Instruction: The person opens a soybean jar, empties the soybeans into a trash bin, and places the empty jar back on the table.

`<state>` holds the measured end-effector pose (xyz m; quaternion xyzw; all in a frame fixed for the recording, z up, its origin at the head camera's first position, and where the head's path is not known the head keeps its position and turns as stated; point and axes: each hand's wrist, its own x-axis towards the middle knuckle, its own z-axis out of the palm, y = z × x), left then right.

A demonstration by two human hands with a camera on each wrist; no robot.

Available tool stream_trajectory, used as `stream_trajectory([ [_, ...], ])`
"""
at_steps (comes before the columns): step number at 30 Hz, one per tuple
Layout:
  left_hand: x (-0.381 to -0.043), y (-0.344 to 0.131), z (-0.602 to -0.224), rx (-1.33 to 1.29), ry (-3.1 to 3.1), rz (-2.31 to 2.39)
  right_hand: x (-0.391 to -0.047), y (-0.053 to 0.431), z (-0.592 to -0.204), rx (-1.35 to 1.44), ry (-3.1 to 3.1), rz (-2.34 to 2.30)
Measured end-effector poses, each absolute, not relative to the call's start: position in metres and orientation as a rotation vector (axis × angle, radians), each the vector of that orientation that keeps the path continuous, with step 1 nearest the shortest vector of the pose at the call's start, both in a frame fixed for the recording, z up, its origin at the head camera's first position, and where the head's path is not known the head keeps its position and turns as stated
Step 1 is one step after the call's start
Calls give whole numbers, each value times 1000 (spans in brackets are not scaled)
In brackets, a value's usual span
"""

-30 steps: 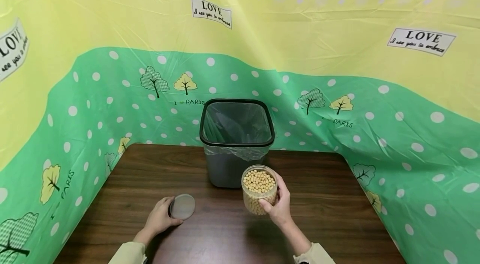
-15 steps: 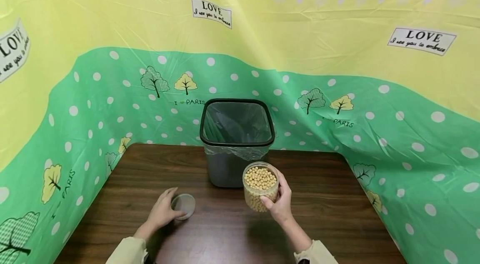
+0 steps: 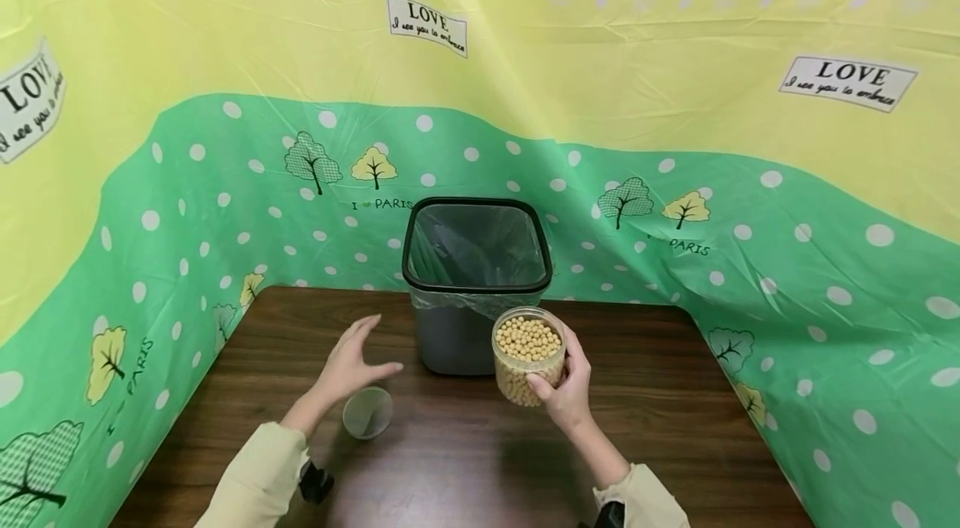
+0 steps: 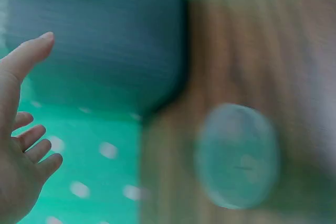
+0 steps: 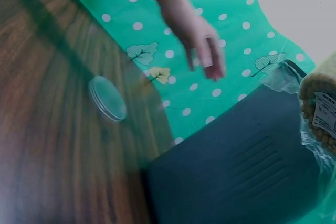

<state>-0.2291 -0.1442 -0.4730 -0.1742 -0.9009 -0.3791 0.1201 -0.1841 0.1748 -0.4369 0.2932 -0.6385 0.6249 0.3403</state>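
Note:
In the head view my right hand (image 3: 566,391) grips a clear jar (image 3: 517,385) from its right side, thumb in front. Round pale-yellow beans (image 3: 528,339) fill it almost to its uncovered mouth. The jar is raised over the table, just in front of the grey bin (image 3: 453,336); its label (image 5: 326,111) shows in the right wrist view. My left hand (image 3: 351,363) is in the air with thumb and fingers spread, holding nothing. Below it, a round translucent lid (image 3: 367,413) lies flat on the dark wooden table.
The bin has a black rim (image 3: 477,290) and a clear plastic liner (image 3: 480,241). It stands at the back of the table (image 3: 645,403). A green and yellow printed curtain (image 3: 225,153) encloses the back and sides.
My left hand has let go of the lid, leaving it on the table, and has risen forward and to the right. The jar in my right hand has moved slightly up and right.

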Motion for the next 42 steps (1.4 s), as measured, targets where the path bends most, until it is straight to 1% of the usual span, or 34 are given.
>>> stream_trajectory([
  [7, -251, -122, -404, -528, -2621, -1232, -189, 176, -409, 714, -1679, 1593],
  [12, -264, -110, -379, -503, -2671, -1252, -190, 174, -388, 666, -1668, 1587],
  [22, -276, -103, -378, -425, -2699, -1312, -211, 182, -396, 569, -1599, 1651],
  [27, -278, -101, -378, -405, -2699, -1356, -216, 180, -394, 465, -1543, 1638],
  [33, -277, -101, -376, -371, -2716, -1381, -214, 167, -372, 363, -1469, 1605],
  [36, -277, -101, -375, -362, -2719, -1392, -212, 160, -359, 354, -1426, 1614],
  [42, -277, -101, -375, -373, -2715, -1404, -219, 160, -349, 355, -1409, 1621],
])
